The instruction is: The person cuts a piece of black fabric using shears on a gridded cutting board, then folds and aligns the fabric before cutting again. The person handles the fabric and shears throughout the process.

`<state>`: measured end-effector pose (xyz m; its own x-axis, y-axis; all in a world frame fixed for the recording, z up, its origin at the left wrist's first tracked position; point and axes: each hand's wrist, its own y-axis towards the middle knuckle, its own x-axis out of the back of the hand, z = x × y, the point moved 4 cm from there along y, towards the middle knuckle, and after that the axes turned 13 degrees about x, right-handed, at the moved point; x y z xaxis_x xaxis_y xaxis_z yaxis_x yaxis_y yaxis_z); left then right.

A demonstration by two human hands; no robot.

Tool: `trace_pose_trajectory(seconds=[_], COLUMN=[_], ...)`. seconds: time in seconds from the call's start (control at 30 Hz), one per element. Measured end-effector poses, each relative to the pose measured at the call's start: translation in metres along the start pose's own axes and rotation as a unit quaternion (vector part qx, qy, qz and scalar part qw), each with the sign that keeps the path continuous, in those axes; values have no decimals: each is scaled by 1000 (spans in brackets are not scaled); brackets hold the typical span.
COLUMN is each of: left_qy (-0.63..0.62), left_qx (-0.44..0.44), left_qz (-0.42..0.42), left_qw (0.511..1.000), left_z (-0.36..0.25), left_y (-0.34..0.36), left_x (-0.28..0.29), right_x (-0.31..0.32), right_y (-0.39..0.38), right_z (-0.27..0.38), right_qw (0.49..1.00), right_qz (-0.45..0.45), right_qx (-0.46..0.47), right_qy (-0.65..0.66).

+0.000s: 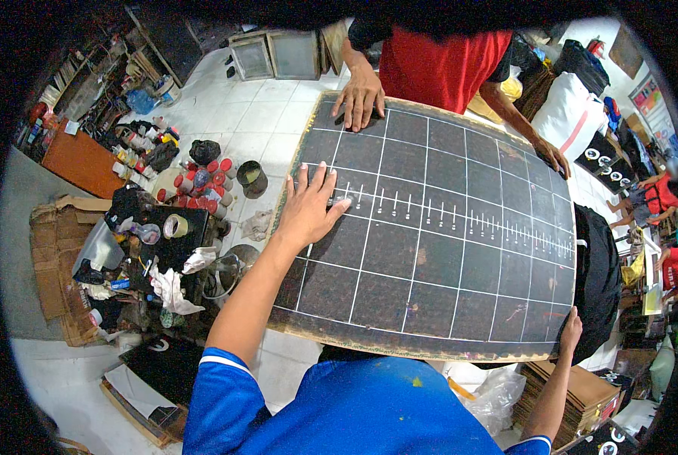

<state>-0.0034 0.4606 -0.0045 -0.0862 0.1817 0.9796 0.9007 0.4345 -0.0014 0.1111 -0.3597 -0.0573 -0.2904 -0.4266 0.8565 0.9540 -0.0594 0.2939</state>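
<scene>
In front of me lies a large black board (399, 262) ruled with a white grid, with a row of short white scale marks across its middle. My left hand (308, 201) rests flat on its left part, fingers spread and thumb out to the side. At the near right corner, my right hand (571, 334) grips the board's edge; some of its fingers are hidden. Across from me stands a person in a red shirt (445, 68). One of that person's hands (360, 98) lies on the far left corner, the other (552, 157) at the far right edge.
To the left, a cluttered small table (176, 239) carries a tape roll (175, 226) and crumpled white cloths. Behind it stand several red-lidded jars (202, 186) and a dark bucket (252, 180) on white floor tiles. Stacked cardboard (566, 390) sits at lower right; framed screens (293, 54) lean at the back.
</scene>
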Motion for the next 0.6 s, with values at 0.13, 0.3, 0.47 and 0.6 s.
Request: trace_pose_trajectory(seconds=[0.13, 0.3, 0.47, 0.6], left_qy=[-31, -16, -20, -21], left_qx=[3, -28, -26, -11], left_qz=[-1, 5, -14, -5], left_qw=[1000, 999, 999, 1000], left_z=[-3, -14, -30, -37], left_y=[-3, -1, 36, 58], left_x=[9, 4, -3, -4], right_x=[-2, 1, 2, 3], right_y=[1, -1, -2, -1], right_z=[-2, 1, 3, 8], right_qw=[999, 999, 999, 999], right_qz=[26, 15, 28, 19], right_qx=[-10, 14, -1, 14], right_qy=[21, 50, 22, 41])
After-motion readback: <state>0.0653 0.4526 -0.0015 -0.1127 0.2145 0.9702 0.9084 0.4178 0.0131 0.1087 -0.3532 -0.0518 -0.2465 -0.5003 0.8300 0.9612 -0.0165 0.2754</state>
